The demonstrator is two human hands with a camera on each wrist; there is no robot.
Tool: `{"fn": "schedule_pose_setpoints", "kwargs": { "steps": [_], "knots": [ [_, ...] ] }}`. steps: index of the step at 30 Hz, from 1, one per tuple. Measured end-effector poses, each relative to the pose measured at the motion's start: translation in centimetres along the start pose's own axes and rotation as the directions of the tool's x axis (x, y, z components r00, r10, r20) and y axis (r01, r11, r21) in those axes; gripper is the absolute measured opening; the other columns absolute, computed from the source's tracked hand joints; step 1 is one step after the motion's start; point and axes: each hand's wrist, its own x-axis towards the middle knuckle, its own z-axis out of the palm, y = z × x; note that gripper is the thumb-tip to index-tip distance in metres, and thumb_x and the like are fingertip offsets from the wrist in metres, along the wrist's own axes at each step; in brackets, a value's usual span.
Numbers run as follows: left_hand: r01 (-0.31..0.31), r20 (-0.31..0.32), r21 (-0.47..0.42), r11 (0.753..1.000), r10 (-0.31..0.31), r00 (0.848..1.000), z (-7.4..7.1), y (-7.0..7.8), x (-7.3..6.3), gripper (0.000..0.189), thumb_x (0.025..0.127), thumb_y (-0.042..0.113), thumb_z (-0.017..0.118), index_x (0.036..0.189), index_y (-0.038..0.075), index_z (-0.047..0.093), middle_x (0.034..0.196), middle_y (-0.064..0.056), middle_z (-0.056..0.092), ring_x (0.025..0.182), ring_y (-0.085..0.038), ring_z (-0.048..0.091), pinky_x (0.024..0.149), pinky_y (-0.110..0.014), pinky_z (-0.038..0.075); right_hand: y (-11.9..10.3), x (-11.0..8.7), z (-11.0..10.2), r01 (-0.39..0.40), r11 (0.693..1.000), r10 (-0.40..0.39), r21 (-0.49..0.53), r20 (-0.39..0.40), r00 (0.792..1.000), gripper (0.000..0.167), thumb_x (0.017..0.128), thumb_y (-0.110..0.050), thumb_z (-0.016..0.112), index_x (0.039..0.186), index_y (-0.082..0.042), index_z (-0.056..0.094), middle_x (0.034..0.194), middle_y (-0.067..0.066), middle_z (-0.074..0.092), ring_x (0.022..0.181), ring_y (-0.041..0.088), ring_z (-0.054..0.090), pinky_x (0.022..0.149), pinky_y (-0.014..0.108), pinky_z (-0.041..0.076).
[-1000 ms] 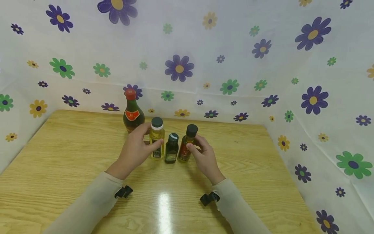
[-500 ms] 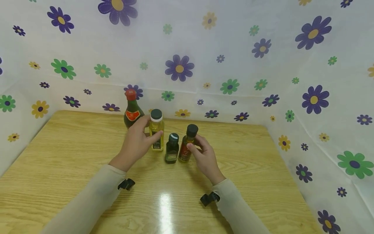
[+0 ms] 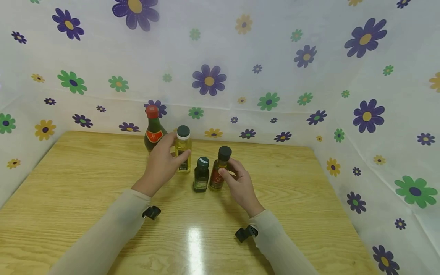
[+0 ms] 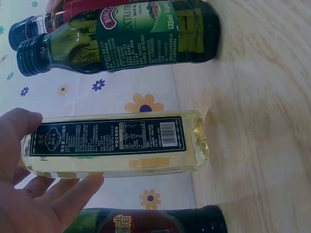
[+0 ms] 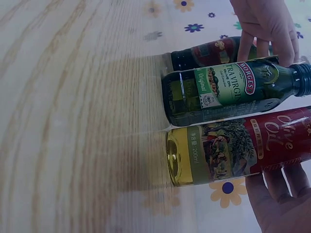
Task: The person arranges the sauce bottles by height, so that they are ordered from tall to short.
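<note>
My left hand (image 3: 158, 164) holds a square clear bottle of pale yellow oil (image 3: 183, 145), dark green cap up, thumb and fingers on opposite sides. Its black label (image 4: 107, 136) faces the left wrist camera; I cannot tell whether its base touches the table. My right hand (image 3: 241, 187) grips a red-labelled olive oil bottle (image 5: 228, 150) standing upright. Close beside that, on its left, stands a small dark green olive oil bottle (image 3: 201, 179), untouched. Behind the left hand is a dark green bottle with a red cap (image 3: 154, 135), its lower part hidden by the hand.
The wooden table (image 3: 86, 183) carries the bottles near its back edge. A white flower-printed cloth (image 3: 240, 53) rises behind the table and along its sides. Light glares on the tabletop at the front middle.
My left hand has moved the pale yellow oil bottle backward, away from the small green bottle's side and nearer the red-capped one. The right hand and its bottle have stayed in place.
</note>
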Motion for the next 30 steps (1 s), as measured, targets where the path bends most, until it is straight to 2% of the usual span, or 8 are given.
{"fn": "schedule_pose_setpoints", "kwargs": {
  "steps": [6,11,17,22,30],
  "knots": [
    [-0.001,-0.005,0.083,0.997,0.001,1.000,0.3,0.0,0.5,0.059,0.097,0.028,0.075,0.145,0.004,0.051,0.139,-0.015,0.058,0.128,-0.035,0.058,0.103,-0.056,0.052,0.1,0.1,0.0,-0.009,1.000,0.009,-0.009,-0.002,1.000,0.043,0.103,-0.012,0.064,0.145,-0.012,0.059,0.129,0.015,0.060,0.127,0.034,0.060,0.106,0.053,0.052],
    [0.032,-0.002,0.098,0.995,-0.032,0.999,0.3,0.2,0.9,0.057,0.097,0.028,0.075,0.143,0.004,0.051,0.135,-0.015,0.058,0.124,-0.034,0.060,0.103,-0.056,0.052,0.0,0.1,0.0,-0.012,1.000,0.012,-0.006,-0.007,1.000,0.042,0.103,-0.014,0.064,0.145,-0.012,0.060,0.130,0.014,0.060,0.127,0.033,0.060,0.106,0.052,0.052],
    [0.033,0.018,0.143,0.989,-0.036,0.999,0.5,0.0,1.1,0.059,0.098,0.028,0.073,0.146,0.003,0.048,0.138,-0.016,0.056,0.124,-0.036,0.059,0.108,-0.057,0.048,0.0,0.0,0.1,-0.007,1.000,0.007,0.003,-0.002,1.000,0.044,0.103,-0.013,0.065,0.146,-0.011,0.058,0.131,0.015,0.059,0.129,0.033,0.059,0.106,0.051,0.051],
    [0.047,0.009,0.113,0.993,-0.048,0.999,0.7,-0.3,1.3,0.061,0.098,0.028,0.073,0.147,0.004,0.046,0.140,-0.017,0.056,0.128,-0.036,0.057,0.109,-0.057,0.047,0.0,0.0,0.1,-0.005,1.000,0.005,-0.001,-0.001,1.000,0.045,0.103,-0.013,0.065,0.147,-0.012,0.058,0.131,0.015,0.059,0.129,0.033,0.059,0.107,0.052,0.051],
    [0.119,0.004,0.081,0.990,-0.120,0.993,1.0,-0.4,1.8,0.069,0.101,0.032,0.067,0.155,0.004,0.034,0.151,-0.018,0.051,0.132,-0.035,0.056,0.111,-0.055,0.046,0.1,0.0,0.1,0.004,1.000,-0.004,-0.007,0.000,1.000,0.045,0.103,-0.014,0.064,0.147,-0.013,0.058,0.128,0.014,0.059,0.129,0.033,0.059,0.106,0.051,0.052]
  ]
}}
